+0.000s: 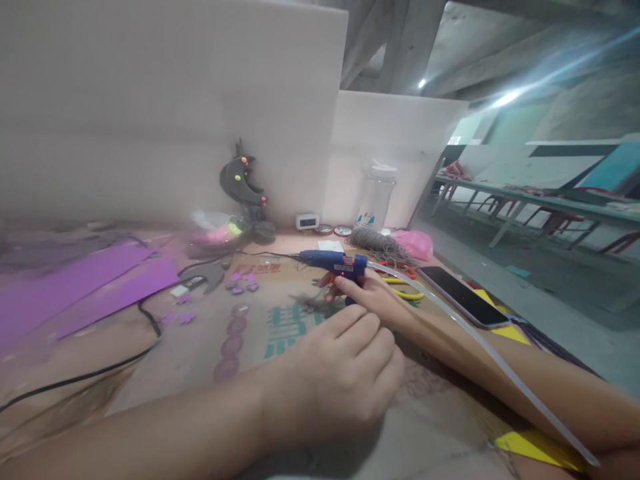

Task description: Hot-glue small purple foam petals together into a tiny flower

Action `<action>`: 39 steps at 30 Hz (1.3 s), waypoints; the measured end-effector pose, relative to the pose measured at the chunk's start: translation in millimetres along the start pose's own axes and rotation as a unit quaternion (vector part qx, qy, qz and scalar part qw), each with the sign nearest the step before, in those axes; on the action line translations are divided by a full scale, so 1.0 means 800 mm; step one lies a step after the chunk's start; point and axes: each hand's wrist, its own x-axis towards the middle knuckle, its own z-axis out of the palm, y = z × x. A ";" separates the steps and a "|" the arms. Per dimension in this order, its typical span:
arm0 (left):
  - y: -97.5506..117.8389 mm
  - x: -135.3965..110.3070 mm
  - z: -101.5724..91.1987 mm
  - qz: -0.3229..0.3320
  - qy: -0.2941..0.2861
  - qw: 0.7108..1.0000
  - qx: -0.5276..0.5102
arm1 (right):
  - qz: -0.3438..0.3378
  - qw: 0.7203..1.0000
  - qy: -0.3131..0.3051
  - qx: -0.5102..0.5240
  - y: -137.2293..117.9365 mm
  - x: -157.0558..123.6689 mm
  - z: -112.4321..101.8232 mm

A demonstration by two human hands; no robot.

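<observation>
My right hand (367, 288) is wrapped around the handle of a blue hot glue gun (330, 261), whose tip points left. A long translucent glue stick (480, 340) sticks out of the gun's back end and bends down over the right forearm. Nearer to me, my left hand (345, 363) is closed with its back toward the camera; its fingertips are hidden, so whatever it pinches cannot be made out. Beneath both hands lies a printed cardboard sheet (200, 360). Small purple foam flowers (243, 283) are scattered on it to the left.
Purple sheets (90, 287) and a black cord (85, 379) lie left. A black moon-shaped ornament (240, 180), a small digital clock (307, 221) and a clear bottle (376, 200) stand before a white partition (165, 100). Grey yarn (380, 243), yellow-handled scissors (405, 291) and a phone (463, 295) lie right.
</observation>
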 end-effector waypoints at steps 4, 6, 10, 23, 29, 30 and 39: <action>-0.008 -0.003 0.000 -0.066 -0.080 0.994 -0.036 | 0.090 0.964 -0.119 0.218 0.010 0.017 -0.014; -0.018 -0.007 0.000 -0.099 -0.105 0.988 -0.049 | 0.126 0.941 -0.134 0.283 0.013 0.025 -0.023; -0.045 -0.025 0.000 -0.203 -0.150 0.965 -0.078 | 0.120 0.931 -0.126 0.320 0.010 0.035 -0.039; -0.087 -0.088 0.043 -0.412 -0.156 0.892 -0.102 | 0.096 0.995 -0.030 0.005 0.031 0.019 -0.052; -0.082 -0.088 0.039 -0.395 -0.213 0.888 -0.104 | 0.081 0.996 0.030 -0.026 0.035 0.000 -0.051; -0.081 -0.088 0.037 -0.396 -0.215 0.887 -0.105 | 0.072 0.997 0.024 -0.033 0.035 -0.003 -0.050; -0.083 -0.090 0.042 -0.433 -0.184 0.862 -0.188 | 0.064 0.991 -0.043 -0.106 0.034 -0.025 -0.036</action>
